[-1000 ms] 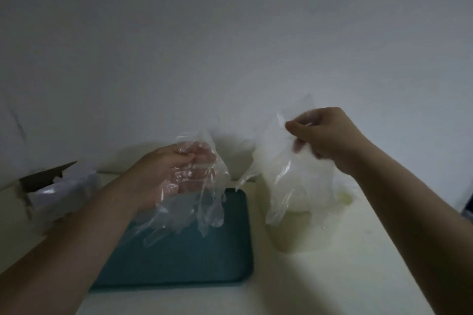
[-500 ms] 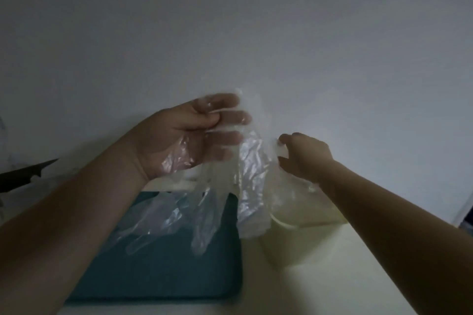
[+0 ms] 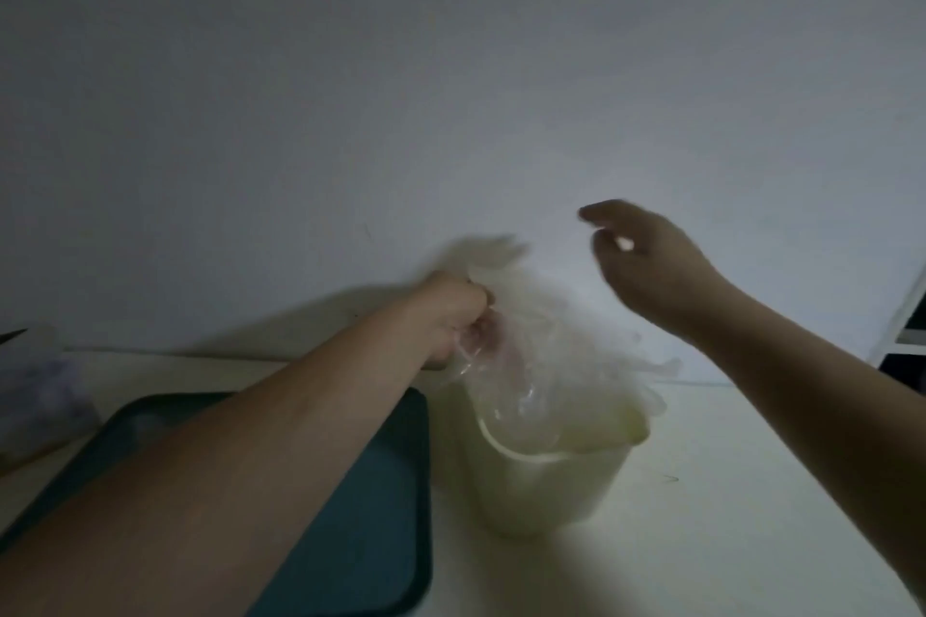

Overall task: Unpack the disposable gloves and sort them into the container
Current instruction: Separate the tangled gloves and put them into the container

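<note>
Since 0.5 s ago: left hand [image 3: 453,316] dropped from mid-frame, now clutching gloves [image 3: 561,366] over container [image 3: 551,486], lower centre-right. Right hand [image 3: 646,266] released, loosely spread, empty. Advice: push bundle deep, tuck overhanging ends inside rim.

Clear gloves [image 3: 546,366] smeared into one pale mass above the container [image 3: 551,481]; their number cannot be told. Left hand [image 3: 451,316]: fingertips veiled by film. Right hand [image 3: 646,261] blurred (fingertips indistinct). Teal tray [image 3: 376,541] partly under the left forearm, cropped below. Box [image 3: 35,366] dim, cropped at left.
</note>
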Motion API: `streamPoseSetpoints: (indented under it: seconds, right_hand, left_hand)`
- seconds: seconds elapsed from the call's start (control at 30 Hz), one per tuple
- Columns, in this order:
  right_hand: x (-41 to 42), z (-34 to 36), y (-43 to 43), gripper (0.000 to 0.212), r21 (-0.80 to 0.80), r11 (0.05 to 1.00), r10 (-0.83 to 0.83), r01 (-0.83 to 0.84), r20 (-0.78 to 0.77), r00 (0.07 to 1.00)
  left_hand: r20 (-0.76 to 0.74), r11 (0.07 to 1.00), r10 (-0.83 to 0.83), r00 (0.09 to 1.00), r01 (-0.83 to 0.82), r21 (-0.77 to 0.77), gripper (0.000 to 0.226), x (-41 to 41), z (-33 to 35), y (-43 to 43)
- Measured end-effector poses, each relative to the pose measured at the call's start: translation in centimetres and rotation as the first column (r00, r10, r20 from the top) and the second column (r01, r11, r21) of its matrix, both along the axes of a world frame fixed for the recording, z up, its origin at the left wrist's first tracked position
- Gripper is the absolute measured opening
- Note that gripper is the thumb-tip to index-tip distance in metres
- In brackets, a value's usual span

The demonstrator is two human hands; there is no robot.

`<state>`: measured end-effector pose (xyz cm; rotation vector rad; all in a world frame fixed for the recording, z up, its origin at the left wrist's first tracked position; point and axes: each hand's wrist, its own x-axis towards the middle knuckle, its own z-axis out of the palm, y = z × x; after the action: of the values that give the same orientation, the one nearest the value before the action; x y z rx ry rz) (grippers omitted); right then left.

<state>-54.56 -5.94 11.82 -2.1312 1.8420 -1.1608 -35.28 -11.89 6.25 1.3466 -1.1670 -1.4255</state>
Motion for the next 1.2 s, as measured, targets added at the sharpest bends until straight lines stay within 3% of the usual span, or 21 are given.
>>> streamPoseSetpoints:
  seconds: [0.1,0.17,0.33,0.47,0.57,0.73,0.83,0.97,1.1,1.2]
  right_hand:
    - [4.2,-0.8,1.3,0.048,0.403,0.902,0.158,-0.156,0.029,0.987]
    - [6.3,-2.6,1.0,0.055,0.577,0.808,0.212,-0.119,-0.095,0.973]
    - [8.0,-7.2,-2.0,0.062,0.579,0.814,0.25,0.032,-0.4,0.882]
    - [7.9,-10.7,-4.1,0.046,0.574,0.811,0.315,0.112,-0.59,0.743]
    - [7.9,-12.0,-4.3,0.041,0.509,0.841,0.309,0.185,-0.732,0.608]
    - [8.4,-9.9,-3.5,0.041,0.589,0.784,0.335,0.194,-0.666,0.666]
    - [8.8,-6.3,-2.4,0.031,0.519,0.838,0.225,0.168,-0.609,0.761]
    - [12.0,-2.7,0.5,0.012,0.288,0.941,0.059,0.175,-0.653,0.755]
    - [17.3,-2.8,2.7,0.015,0.192,0.979,0.075,0.061,-0.629,0.774]
    - [20.9,-4.4,3.2,0.018,0.244,0.965,0.213,-0.098,-0.511,0.832]
  left_hand:
    - [-0.13,0.995,0.062,0.99,-0.052,0.079,0.012,-0.4,-0.4,0.4]
    - [-0.128,0.99,0.129,0.983,-0.12,0.07,0.011,0.3,-0.9,0.1]
    - [-0.071,0.958,0.232,0.97,-0.24,-0.155,0.015,5.0,-1.1,0.3]
    - [-0.168,0.961,0.212,0.963,-0.236,-0.141,0.006,8.8,-1.3,2.2]
    - [-0.156,0.964,0.217,0.964,-0.237,-0.123,0.009,10.2,-1.5,3.9]
    - [0.112,0.974,0.136,0.984,-0.111,-0.199,0.011,12.8,-3.5,6.4]
    - [0.309,0.959,0.142,0.94,-0.054,-0.278,0.007,15.4,-5.1,7.3]
    - [0.709,0.901,0.202,0.675,0.156,-0.405,0.015,19.0,-7.6,7.9]
    - [0.894,0.93,0.145,0.423,0.252,-0.269,0.019,21.8,-10.0,9.5]
    - [0.901,0.94,0.119,0.418,0.244,-0.237,0.004,23.1,-11.5,9.8]
